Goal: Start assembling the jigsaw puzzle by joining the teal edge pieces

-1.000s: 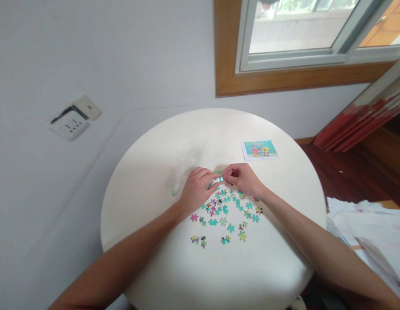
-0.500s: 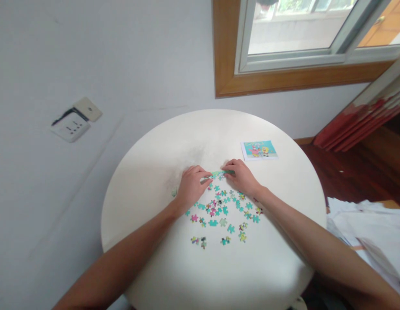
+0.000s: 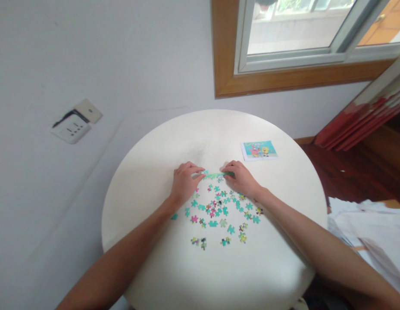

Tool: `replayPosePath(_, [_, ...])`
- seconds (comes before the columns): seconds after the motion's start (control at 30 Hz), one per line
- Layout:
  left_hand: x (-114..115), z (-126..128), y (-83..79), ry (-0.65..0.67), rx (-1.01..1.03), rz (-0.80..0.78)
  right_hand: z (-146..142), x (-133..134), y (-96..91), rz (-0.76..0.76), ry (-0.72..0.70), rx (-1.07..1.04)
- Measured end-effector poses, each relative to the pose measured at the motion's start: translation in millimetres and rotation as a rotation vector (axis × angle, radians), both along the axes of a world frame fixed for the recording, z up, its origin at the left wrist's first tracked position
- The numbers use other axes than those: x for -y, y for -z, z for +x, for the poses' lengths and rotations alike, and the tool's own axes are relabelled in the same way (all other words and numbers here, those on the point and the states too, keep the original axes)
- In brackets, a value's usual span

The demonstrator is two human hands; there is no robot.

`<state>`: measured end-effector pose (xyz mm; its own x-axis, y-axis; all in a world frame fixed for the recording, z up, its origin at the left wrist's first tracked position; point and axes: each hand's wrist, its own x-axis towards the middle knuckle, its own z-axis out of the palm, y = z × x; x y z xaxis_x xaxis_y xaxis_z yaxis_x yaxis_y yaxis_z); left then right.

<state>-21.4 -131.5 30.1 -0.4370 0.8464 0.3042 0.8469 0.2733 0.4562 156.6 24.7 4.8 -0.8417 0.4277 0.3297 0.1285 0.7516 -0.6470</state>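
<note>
On the round white table (image 3: pixel 174 142), my left hand (image 3: pixel 183 183) and my right hand (image 3: pixel 240 176) rest at either end of a short strip of joined teal puzzle pieces (image 3: pixel 215 175). Both hands have their fingers curled and pressed on the strip's ends. Several loose teal, pink and yellow puzzle pieces (image 3: pixel 221 213) lie scattered just in front of my hands, nearer to me.
A small cartoon picture card (image 3: pixel 259 150) lies on the table's far right. A wall socket (image 3: pixel 73 124) sits on the white wall to the left. A wood-framed window (image 3: pixel 297 47) is behind the table. White cloth (image 3: pixel 368 232) lies at the right over a dark wooden floor.
Both hands moved away from me and apart, setting the joined strip down on the table. My left hand slid left, uncovering more loose pieces.
</note>
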Motion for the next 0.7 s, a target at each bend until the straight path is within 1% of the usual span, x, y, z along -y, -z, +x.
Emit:
replayPosePath(0.13, [-1, 11, 2.6, 0.065, 0.034, -0.031, 3, -5, -5.1, -0.036, 0.066, -0.035])
replayPosePath(0.27, [-2, 16, 5.8, 0.081, 0.034, -0.032, 6, -8, -8.6, -0.076, 0.146, -0.041])
replayPosePath(0.43, [-4, 16, 9.6, 0.127, 0.048, -0.030, 6, -5, -10.7, -0.096, 0.147, -0.035])
replayPosePath(0.7, [-6, 18, 13.1, 0.137, 0.041, -0.033, 6, -1, -13.0, -0.099, 0.126, -0.016])
